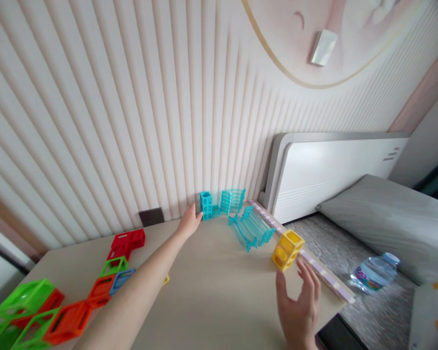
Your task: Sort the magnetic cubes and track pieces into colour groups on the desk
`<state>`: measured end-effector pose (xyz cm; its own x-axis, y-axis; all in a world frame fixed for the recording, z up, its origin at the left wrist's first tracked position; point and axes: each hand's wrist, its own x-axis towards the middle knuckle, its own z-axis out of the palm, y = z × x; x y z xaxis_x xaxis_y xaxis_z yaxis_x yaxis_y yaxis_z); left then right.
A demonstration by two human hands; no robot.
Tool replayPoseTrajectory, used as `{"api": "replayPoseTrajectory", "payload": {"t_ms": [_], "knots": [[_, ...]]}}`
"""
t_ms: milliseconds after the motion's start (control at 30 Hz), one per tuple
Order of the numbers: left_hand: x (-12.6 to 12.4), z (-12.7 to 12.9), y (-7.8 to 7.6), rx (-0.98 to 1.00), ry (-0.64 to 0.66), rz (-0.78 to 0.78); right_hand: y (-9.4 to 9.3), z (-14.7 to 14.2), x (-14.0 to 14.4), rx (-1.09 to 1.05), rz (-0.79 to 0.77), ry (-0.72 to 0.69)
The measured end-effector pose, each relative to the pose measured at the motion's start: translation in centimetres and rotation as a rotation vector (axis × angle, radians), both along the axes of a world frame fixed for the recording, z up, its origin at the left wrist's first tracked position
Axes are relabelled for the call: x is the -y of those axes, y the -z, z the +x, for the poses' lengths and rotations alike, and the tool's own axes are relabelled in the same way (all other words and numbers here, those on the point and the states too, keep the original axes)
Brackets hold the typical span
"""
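My left hand (190,221) reaches to the back of the table by the wall, thumb apart from the fingers. Its thumb tip is at the left side of an upright teal block tower (206,206); whether they touch I cannot tell. Right of the tower are a low teal piece (216,210), a standing curved teal slatted piece (233,200) and another slatted piece (251,227) lying nearer. At the right edge of the table stands a stack of yellow open-sided blocks (287,249). My right hand (300,304) is open just in front of it, thumb and fingers spread.
Red blocks (128,239), orange blocks (70,321), green frames (25,297) and a blue frame (122,280) lie on the left of the table (204,301). A striped strip (324,274) runs along its right edge. Beyond lie a bed with a pillow (379,214) and a water bottle (375,273).
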<state>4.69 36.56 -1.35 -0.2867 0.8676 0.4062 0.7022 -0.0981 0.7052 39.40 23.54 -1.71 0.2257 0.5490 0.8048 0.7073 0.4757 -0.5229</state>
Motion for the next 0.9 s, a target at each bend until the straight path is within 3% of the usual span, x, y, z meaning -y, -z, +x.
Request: {"api": "replayPoseTrajectory", "payload": {"t_ms": [67, 233, 367, 500, 567, 667, 733, 800, 900], "knots": [[3.1, 0.1, -1.1, -0.037, 0.038, 0.026, 0.0, 1.3, -1.9, -0.003, -0.113, 0.08], [14.0, 0.0, -2.8, -0.181, 0.206, 0.088, 0.5, 2.9, -5.1, -0.068, -0.492, 0.051], [21.5, -0.4, -2.1, -0.309, 0.249, 0.081, 0.1, 3.1, -5.6, -0.079, -0.685, 0.027], [25.7, -1.0, -1.3, -0.243, 0.203, 0.081, -1.3, 1.0, -3.0, -0.066, -0.672, 0.015], [26.8, -1.1, -1.4, -0.148, 0.193, 0.109, -2.2, -1.6, -0.5, -0.146, -0.636, -0.153], [27.8, -0.8, -1.9, -0.016, 0.193, 0.135, -3.6, -7.2, 3.3, -0.218, -0.745, -0.803], [28.2, -0.4, -2.1, 0.094, 0.205, 0.119, -4.5, -11.3, 4.9, -0.226, -0.837, -1.091], [28.3, -0.2, -2.0, 0.259, 0.213, 0.11, -5.2, -15.2, 5.7, -0.214, -0.871, -1.271], [28.3, -0.4, -1.1, 0.509, 0.171, 0.125, -5.6, -19.9, 5.8, -0.183, -0.911, -1.434]]}}
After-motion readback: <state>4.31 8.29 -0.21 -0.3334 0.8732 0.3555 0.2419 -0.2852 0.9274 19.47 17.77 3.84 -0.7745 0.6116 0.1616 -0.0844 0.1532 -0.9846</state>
